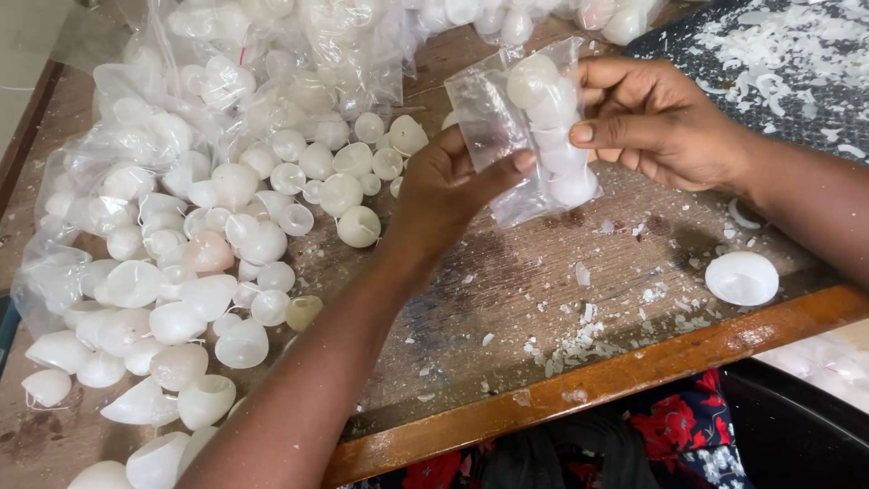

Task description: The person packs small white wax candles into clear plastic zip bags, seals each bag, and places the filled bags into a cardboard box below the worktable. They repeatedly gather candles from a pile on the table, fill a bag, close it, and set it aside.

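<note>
Wooden table (579, 385) edge in the foreground. Above it, the left hand (448, 186) and right hand (656, 118) both pinch a small clear bag (529, 127) of white shells, beside a loose shell pile (217, 263).

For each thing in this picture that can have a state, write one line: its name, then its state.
Small clear bag: held up by both hands, part filled with white shells.
Left hand: pinching the bag's left side.
Right hand: gripping the bag's right side.
Shell pile: loose on the wooden table.
Single shell: lying alone near the table edge.
Large bags: filled, lying at the back.
</note>
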